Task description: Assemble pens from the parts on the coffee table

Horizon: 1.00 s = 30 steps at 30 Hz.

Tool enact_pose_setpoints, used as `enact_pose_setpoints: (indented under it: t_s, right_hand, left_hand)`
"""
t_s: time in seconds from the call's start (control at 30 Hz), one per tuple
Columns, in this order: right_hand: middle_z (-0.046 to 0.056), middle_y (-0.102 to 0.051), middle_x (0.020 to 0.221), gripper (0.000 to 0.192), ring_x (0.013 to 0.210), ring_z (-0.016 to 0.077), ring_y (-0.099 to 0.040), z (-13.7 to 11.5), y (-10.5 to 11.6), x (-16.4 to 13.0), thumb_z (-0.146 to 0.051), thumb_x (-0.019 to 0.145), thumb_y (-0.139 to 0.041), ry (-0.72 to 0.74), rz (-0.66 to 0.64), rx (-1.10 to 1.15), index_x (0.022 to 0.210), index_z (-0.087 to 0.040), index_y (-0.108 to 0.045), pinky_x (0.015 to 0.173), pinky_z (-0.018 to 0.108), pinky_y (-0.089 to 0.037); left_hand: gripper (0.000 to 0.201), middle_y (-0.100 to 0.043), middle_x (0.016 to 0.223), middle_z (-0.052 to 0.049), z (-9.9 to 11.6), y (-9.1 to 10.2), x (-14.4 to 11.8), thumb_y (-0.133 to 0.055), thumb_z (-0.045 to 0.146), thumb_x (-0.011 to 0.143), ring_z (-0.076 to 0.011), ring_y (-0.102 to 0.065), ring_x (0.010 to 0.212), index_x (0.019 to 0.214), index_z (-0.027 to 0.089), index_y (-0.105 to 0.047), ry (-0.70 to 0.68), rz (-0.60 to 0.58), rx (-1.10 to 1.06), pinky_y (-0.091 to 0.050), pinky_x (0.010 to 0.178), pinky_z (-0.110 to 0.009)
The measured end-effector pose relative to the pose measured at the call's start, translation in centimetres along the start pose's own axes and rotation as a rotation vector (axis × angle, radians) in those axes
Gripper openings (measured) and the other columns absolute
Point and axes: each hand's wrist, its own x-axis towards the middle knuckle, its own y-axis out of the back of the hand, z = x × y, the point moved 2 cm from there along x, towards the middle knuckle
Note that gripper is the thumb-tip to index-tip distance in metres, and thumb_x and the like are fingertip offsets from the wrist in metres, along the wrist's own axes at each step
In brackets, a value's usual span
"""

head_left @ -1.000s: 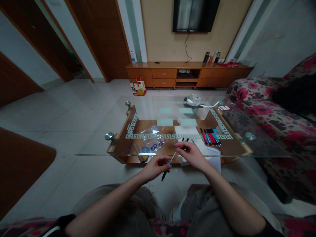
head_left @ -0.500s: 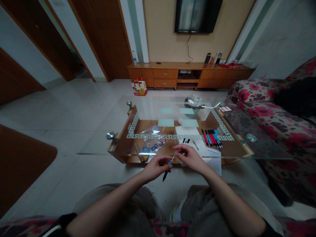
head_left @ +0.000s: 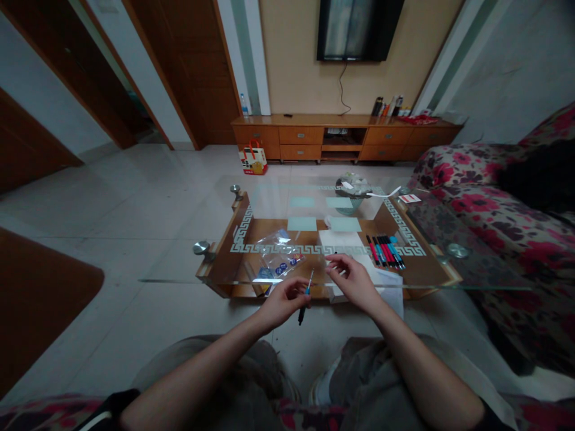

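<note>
My left hand grips a black pen barrel just in front of the glass table's near edge. A thin blue-and-white refill sticks up out of the barrel. My right hand is apart from the refill, to its right, over the white paper on the table. Its fingers are loosely spread above small black pen parts, most of which it hides. Further right, a row of red, black and blue pens lies on the glass.
The glass coffee table on its wooden frame also carries a clear plastic bag on the left and a bowl at the far side. A floral sofa stands at right, a TV cabinet at the back.
My right hand has let go of the refill tip and moved up and right over the small black parts. My left hand has tilted the pen more upright.
</note>
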Motion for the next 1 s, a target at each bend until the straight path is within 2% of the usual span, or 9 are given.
enact_pose_setpoints:
  t_s: [0.07, 0.17, 0.27, 0.37, 0.47, 0.57, 0.73, 1.0]
  right_hand:
    - [0.006, -0.072, 0.092, 0.021, 0.078, 0.0193, -0.065, 0.4, 1.1, 0.4, -0.034, 0.088, -0.060, 0.036, 0.145, -0.115, 0.102, -0.020, -0.069, 0.072, 0.032, -0.050]
    - [0.007, -0.072, 0.095, 0.023, 0.083, 0.0214, -0.066, 1.0, 2.1, 0.7, -0.030, 0.093, -0.049, 0.068, 0.231, -0.224, 0.100, -0.021, -0.069, 0.074, 0.034, -0.050]
    - [0.009, -0.070, 0.106, 0.028, 0.097, 0.0247, -0.064, 1.2, 2.0, 0.7, -0.024, 0.094, -0.044, 0.163, 0.215, -0.353, 0.110, -0.021, -0.067, 0.086, 0.039, -0.049]
    - [0.013, -0.060, 0.126, 0.034, 0.115, 0.0296, -0.055, 1.3, 1.4, 0.4, -0.025, 0.093, -0.048, 0.235, 0.178, -0.543, 0.123, -0.021, -0.063, 0.100, 0.046, -0.043]
    - [0.014, -0.049, 0.142, 0.041, 0.120, 0.0330, -0.049, 1.7, 0.8, 0.1, -0.028, 0.093, -0.051, 0.212, 0.122, -0.711, 0.133, -0.023, -0.059, 0.101, 0.050, -0.040]
    - [0.013, -0.044, 0.147, 0.046, 0.119, 0.0342, -0.048, 2.1, 0.5, -0.1, -0.032, 0.094, -0.053, 0.169, 0.061, -0.807, 0.139, -0.025, -0.055, 0.097, 0.050, -0.041]
    - [0.011, -0.046, 0.147, 0.050, 0.111, 0.0322, -0.049, 2.3, 0.3, -0.2, -0.034, 0.094, -0.054, 0.124, 0.021, -0.850, 0.143, -0.027, -0.051, 0.094, 0.048, -0.042]
    - [0.013, -0.056, 0.137, 0.046, 0.110, 0.0332, -0.051, 2.6, 0.3, 0.2, -0.030, 0.091, -0.055, 0.186, 0.035, -0.703, 0.136, -0.021, -0.059, 0.095, 0.050, -0.043]
  left_hand:
    - [0.041, -0.066, 0.089, -0.004, -0.1, 0.1, 0.0, -0.078, 0.032, 0.077, -0.0154, -0.067, 0.075, 0.110, 0.015, -0.062, -0.012, 0.024, 0.010, -0.053, 0.074, -0.030]
    - [0.039, -0.065, 0.091, -0.004, 0.0, 0.2, 0.0, -0.077, 0.032, 0.078, -0.0158, -0.068, 0.076, 0.110, 0.015, -0.061, -0.030, 0.048, 0.025, -0.053, 0.074, -0.030]
    - [0.039, -0.065, 0.090, -0.003, 0.2, 0.1, 0.0, -0.076, 0.032, 0.078, -0.0156, -0.067, 0.076, 0.109, 0.015, -0.061, -0.041, 0.059, 0.031, -0.053, 0.072, -0.029]
    - [0.038, -0.064, 0.088, -0.002, 0.5, 0.0, 0.0, -0.077, 0.032, 0.078, -0.0147, -0.067, 0.074, 0.108, 0.015, -0.061, -0.046, 0.067, 0.046, -0.052, 0.072, -0.028]
    - [0.039, -0.064, 0.088, -0.002, 0.6, -0.1, -0.1, -0.078, 0.033, 0.077, -0.0140, -0.066, 0.074, 0.108, 0.016, -0.062, -0.042, 0.080, 0.041, -0.052, 0.072, -0.027]
    - [0.039, -0.064, 0.088, -0.002, 0.6, -0.1, 0.0, -0.078, 0.034, 0.076, -0.0142, -0.067, 0.074, 0.107, 0.016, -0.063, -0.040, 0.078, 0.032, -0.052, 0.072, -0.028]
    - [0.040, -0.066, 0.089, -0.003, 0.7, -0.1, 0.0, -0.079, 0.035, 0.076, -0.0147, -0.067, 0.075, 0.107, 0.015, -0.063, -0.036, 0.075, 0.041, -0.052, 0.073, -0.028]
    - [0.040, -0.066, 0.086, -0.003, 0.7, -0.1, -0.1, -0.078, 0.033, 0.076, -0.0148, -0.067, 0.075, 0.109, 0.015, -0.063, -0.024, 0.069, 0.028, -0.052, 0.073, -0.028]
